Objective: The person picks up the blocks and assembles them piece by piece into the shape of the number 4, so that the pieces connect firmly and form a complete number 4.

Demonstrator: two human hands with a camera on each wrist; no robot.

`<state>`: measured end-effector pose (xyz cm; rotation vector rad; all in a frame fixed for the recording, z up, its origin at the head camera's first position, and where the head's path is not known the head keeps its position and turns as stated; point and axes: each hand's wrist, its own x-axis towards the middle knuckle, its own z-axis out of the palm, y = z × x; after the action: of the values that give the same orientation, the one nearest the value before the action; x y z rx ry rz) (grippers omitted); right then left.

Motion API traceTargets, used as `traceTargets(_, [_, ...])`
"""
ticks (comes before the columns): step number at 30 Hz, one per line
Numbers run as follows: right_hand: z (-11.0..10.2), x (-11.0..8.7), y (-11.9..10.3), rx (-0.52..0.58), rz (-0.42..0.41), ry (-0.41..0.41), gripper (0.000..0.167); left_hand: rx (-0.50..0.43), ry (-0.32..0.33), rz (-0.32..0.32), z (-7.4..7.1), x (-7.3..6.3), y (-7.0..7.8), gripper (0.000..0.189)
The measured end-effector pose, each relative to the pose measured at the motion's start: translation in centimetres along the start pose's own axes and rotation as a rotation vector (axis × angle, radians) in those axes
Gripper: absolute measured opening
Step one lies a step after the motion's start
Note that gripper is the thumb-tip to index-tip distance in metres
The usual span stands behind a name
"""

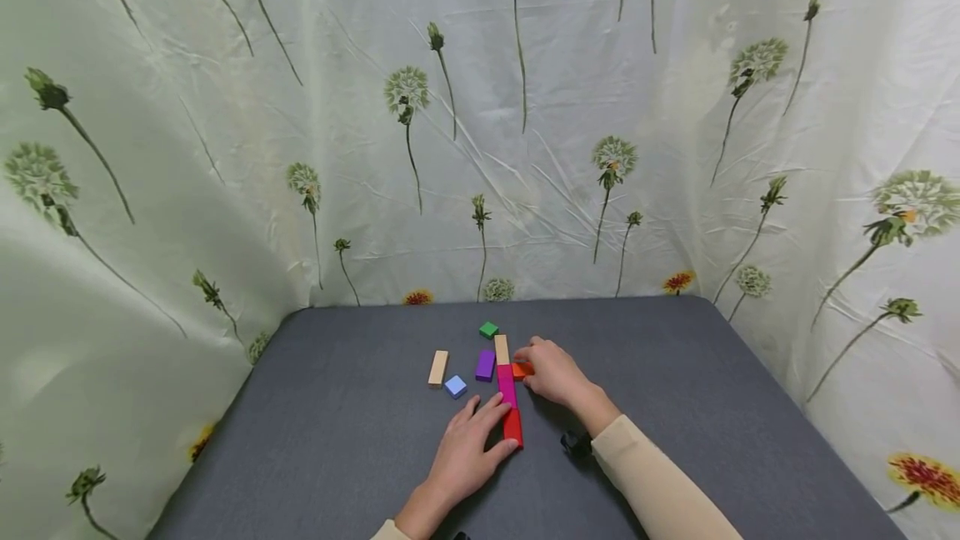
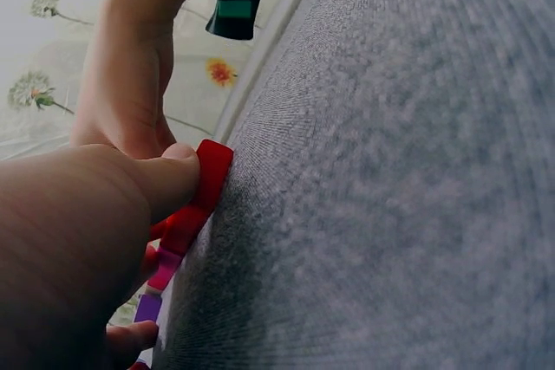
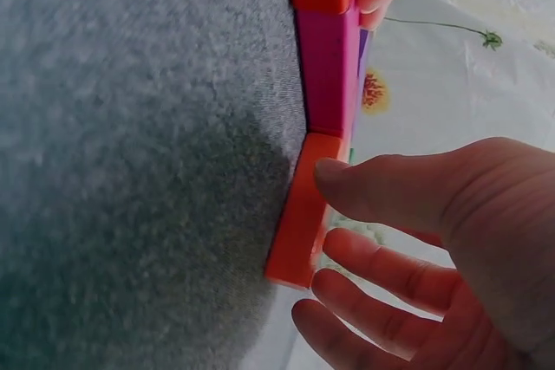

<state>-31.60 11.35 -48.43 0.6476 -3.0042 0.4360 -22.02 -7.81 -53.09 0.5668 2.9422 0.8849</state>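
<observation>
A line of blocks runs away from me in the head view: a red block [image 1: 513, 432] nearest, a pink block [image 1: 507, 387], then a plain wooden block [image 1: 502, 348]. My left hand [image 1: 467, 450] lies along its left side, thumb against the red block's near end and a fingertip at the pink block, fingers fairly straight. With my right hand [image 1: 557, 373] I pinch an orange block [image 1: 522, 371], which sticks out to the right from the pink block's far part. In the right wrist view my thumb presses the orange block's [image 3: 299, 223] near face; the index finger is mostly hidden behind it.
Left of the line lie a purple block [image 1: 485, 366], a light blue block [image 1: 456, 387] and another plain wooden block [image 1: 438, 369]. A green block [image 1: 489, 330] sits by the line's far end. A flowered curtain [image 1: 525, 190] hangs around the dark grey table [image 1: 360, 423].
</observation>
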Motion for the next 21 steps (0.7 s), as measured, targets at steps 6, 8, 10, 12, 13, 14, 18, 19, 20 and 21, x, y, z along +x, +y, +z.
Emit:
traceTargets(6, [-0.4,-1.5,-0.3,-0.013,-0.007,0.039,0.036,-0.031,-0.005,0.001,-0.1,0.0,0.0,0.061])
traceTargets(8, [-0.3,-2.0,-0.4,-0.016,-0.014,0.046,0.035,-0.047,-0.004,0.002,-0.1,0.0,-0.2,0.061])
traceTargets(10, [-0.3,-2.4,-0.6,-0.016,-0.015,0.047,0.035,-0.068,0.001,0.004,-0.3,0.0,-0.2,0.061])
traceTargets(12, [-0.3,-2.7,-0.7,-0.021,-0.01,0.04,0.036,-0.085,0.001,0.002,-0.3,0.0,-0.3,0.061])
traceTargets(13, [-0.2,-2.9,-0.8,-0.025,-0.006,0.036,0.036,-0.092,-0.001,-0.003,-0.4,0.0,-0.3,0.062])
traceTargets(14, [-0.1,-3.0,-0.8,-0.031,-0.002,0.033,0.037,-0.1,-0.003,-0.008,-0.4,0.1,-0.3,0.062])
traceTargets(18, [0.3,-3.2,-0.7,-0.051,0.001,0.036,0.038,-0.127,0.009,-0.019,-0.4,0.2,-0.3,0.061])
traceTargets(19, [0.4,-3.2,-0.6,-0.056,-0.001,0.042,0.038,-0.133,0.016,-0.019,-0.5,0.2,-0.2,0.06])
traceTargets(20, [0.4,-3.2,-0.5,-0.06,-0.005,0.048,0.037,-0.138,0.03,-0.016,-0.5,0.2,-0.2,0.059])
traceTargets(21, [0.5,-3.2,-0.5,-0.064,-0.009,0.054,0.037,-0.142,0.048,-0.014,-0.6,0.3,-0.2,0.058])
